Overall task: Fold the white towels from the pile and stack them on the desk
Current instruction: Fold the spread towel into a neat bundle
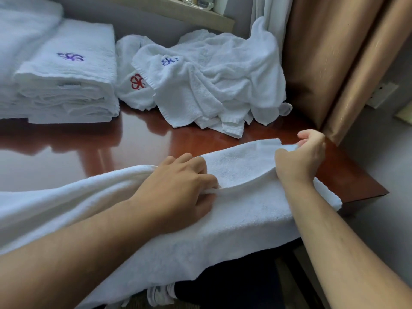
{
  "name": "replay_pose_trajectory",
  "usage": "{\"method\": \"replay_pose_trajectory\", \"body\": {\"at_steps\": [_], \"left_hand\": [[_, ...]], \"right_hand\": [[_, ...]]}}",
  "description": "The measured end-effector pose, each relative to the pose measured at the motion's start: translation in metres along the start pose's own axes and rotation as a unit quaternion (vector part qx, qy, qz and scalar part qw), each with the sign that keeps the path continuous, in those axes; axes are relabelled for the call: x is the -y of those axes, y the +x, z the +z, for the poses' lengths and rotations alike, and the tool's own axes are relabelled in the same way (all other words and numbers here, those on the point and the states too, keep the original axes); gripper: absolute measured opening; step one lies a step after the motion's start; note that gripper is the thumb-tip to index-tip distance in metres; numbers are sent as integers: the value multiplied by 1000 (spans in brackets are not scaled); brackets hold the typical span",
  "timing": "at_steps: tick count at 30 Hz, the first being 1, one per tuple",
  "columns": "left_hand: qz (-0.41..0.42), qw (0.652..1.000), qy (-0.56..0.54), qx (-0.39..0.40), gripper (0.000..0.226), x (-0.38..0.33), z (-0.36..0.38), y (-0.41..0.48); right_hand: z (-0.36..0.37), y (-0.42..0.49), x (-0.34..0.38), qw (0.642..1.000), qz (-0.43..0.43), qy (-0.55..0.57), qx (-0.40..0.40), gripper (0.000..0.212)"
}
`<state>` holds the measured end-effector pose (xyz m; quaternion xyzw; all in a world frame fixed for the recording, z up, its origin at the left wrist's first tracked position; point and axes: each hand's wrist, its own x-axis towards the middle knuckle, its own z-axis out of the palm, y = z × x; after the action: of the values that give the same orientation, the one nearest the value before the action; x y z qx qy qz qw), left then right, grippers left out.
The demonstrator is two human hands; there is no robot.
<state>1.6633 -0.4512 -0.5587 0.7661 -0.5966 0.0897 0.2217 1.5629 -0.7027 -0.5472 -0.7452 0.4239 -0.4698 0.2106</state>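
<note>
A white towel [245, 210] lies across the near edge of the glossy wooden desk [89, 150] and hangs over the front. My left hand [180, 186] pinches a fold of it near the middle. My right hand [305, 157] grips its far right corner, lifted slightly off the desk. A loose pile of white towels [211, 85] with blue and red logos sits at the back centre. A stack of folded towels [66, 81] with a purple logo stands at the back left.
Tan curtains [334, 63] hang at the right, close to the desk's right corner. A shelf ledge [178, 12] runs along the back wall. Bare desk surface lies between the stack, the pile and the towel in my hands.
</note>
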Motion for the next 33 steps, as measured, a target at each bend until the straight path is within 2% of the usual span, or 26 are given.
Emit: {"method": "replay_pose_trajectory", "body": {"at_steps": [2, 3, 4, 5, 6, 7, 8, 10, 12, 15, 17, 20, 25, 28, 31, 33], "left_hand": [[12, 1000, 13, -7, 42, -1, -1, 0], [17, 1000, 20, -6, 41, -1, -2, 1], [21, 1000, 22, -3, 40, -1, -2, 3], [22, 1000, 21, 3, 40, 0, -2, 4], [22, 1000, 15, 10, 39, 0, -1, 5], [21, 1000, 8, 16, 38, 1, -1, 5], [24, 1000, 3, 19, 38, 2, -1, 6], [38, 999, 0, 19, 38, 7, -3, 7], [56, 998, 3, 21, 37, 17, -6, 11], [83, 996, 4, 19, 31, 35, -9, 19], [90, 996, 10, 17, 29, 46, -10, 27], [98, 995, 30, 15, 29, 61, -12, 38], [101, 991, 82, 23, 31, 66, -15, 46], [84, 988, 124, 29, 33, 63, -16, 42], [-13, 985, 161, 57, 31, 50, -12, 43], [-98, 983, 150, 49, 26, 33, -5, 48]], "right_hand": [[-4, 1, 8, 992, -68, -95, -49, 50], [-5, 2, 15, 982, -129, -132, -34, 45], [-5, 4, 23, 972, -183, -145, 21, 36], [-3, 6, 33, 964, -197, -140, 106, 27], [0, 5, 44, 951, -170, -147, 212, 20], [2, 0, 51, 926, -132, -172, 309, 24], [7, -5, 54, 893, -98, -217, 383, 37], [22, -16, 50, 844, -70, -300, 440, 75], [35, -25, 43, 844, -82, -316, 425, 86], [49, -25, 39, 864, -83, -311, 387, 86], [58, -26, 40, 889, -85, -283, 349, 84], [69, -21, 45, 938, -92, -211, 258, 61], [76, -11, 53, 971, -91, -62, 213, 13], [67, -10, 45, 957, -162, -27, 237, 12], [48, -4, 28, 911, -248, -30, 327, 26], [31, -2, 17, 881, -259, 0, 395, 45]]}}
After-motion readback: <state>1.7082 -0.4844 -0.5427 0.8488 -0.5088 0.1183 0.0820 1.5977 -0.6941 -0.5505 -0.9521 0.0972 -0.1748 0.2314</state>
